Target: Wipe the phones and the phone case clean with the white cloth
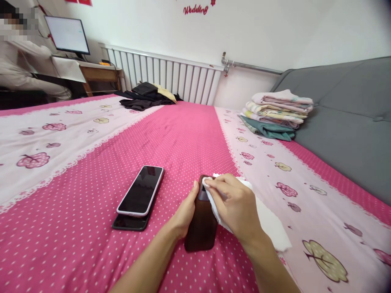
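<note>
A brown-backed phone (200, 230) is tilted up over the pink bedspread, its camera block (204, 192) facing me. My left hand (186, 211) grips it along the left edge, thumb near the top corner. In my right hand (233, 203) a white cloth or tissue (222, 221) is pinched and pressed against the camera block. Beneath the right forearm more white tissue (271, 224) spreads over the bed. To the left of my hands lie two stacked phones: a white-edged one (142, 190) on top of a black one (131, 222).
Folded cloths (277, 110) are piled by the grey headboard (345, 106). Dark clothes (146, 95) lie at the bed's far edge, before a white radiator (165, 75). A person (23, 61) sits at a desk with a monitor (67, 34) at the far left.
</note>
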{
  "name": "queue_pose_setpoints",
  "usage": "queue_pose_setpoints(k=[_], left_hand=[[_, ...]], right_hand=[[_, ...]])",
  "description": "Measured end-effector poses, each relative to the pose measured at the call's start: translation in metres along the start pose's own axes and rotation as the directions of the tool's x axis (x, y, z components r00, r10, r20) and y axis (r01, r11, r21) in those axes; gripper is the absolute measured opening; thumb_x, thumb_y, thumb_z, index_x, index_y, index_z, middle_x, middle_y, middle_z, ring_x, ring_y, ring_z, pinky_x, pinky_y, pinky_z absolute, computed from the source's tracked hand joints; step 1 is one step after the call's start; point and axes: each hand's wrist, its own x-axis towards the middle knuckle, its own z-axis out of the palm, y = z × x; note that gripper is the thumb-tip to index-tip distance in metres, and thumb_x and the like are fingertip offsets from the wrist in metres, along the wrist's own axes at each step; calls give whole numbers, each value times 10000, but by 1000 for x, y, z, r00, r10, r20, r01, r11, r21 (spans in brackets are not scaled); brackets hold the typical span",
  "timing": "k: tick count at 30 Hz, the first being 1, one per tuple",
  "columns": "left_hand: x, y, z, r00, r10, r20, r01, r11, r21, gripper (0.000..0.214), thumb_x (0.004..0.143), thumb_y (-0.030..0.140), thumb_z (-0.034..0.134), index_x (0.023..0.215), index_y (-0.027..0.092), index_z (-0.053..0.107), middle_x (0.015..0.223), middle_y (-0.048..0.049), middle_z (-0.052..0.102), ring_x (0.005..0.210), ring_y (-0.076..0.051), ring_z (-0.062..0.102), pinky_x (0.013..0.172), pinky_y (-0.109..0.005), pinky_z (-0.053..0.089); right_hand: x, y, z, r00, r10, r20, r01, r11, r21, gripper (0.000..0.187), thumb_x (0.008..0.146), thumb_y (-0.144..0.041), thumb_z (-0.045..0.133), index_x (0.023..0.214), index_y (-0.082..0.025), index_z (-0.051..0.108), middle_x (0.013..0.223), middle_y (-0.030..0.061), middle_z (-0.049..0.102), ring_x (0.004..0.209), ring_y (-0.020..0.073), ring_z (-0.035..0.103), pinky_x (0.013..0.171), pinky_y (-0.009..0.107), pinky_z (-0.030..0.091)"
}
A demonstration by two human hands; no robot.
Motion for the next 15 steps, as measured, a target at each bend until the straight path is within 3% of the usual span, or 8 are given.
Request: queue_pose_setpoints(k=[4, 10, 15], left_hand=[[-2, 1, 3, 1000, -6, 18, 6, 1000, -31, 541, 884, 534, 350, 962, 97, 658, 731, -104, 698, 648, -187, 648, 680, -287, 476], [-2, 2, 3, 998, -42, 44, 43, 999, -18, 551, 864, 563, 370, 897, 99, 665, 692, -96, 688, 614, -187, 643, 649, -284, 475], [-3, 3, 2, 999, -23, 36, 25, 998, -62, 527, 887, 527, 344, 758, 124, 658, 628, -84, 672, 571, -181, 634, 626, -279, 468]], right_hand=[[0, -1, -2, 994, -14, 105, 11, 1000, 22, 175, 847, -204, 544, 896, -242, 708, 765, 3, 622, 687, 129, 578, 648, 242, 440], [2, 3, -3, 997, 77, -10, -77, 997, 8, 179, 847, -213, 549, 925, -217, 710, 796, 16, 643, 694, 130, 594, 657, 251, 445], [1, -1, -4, 988, -29, 152, 19, 997, 69, 172, 835, -192, 560, 887, -244, 715, 779, 4, 638, 700, 134, 587, 654, 249, 445]])
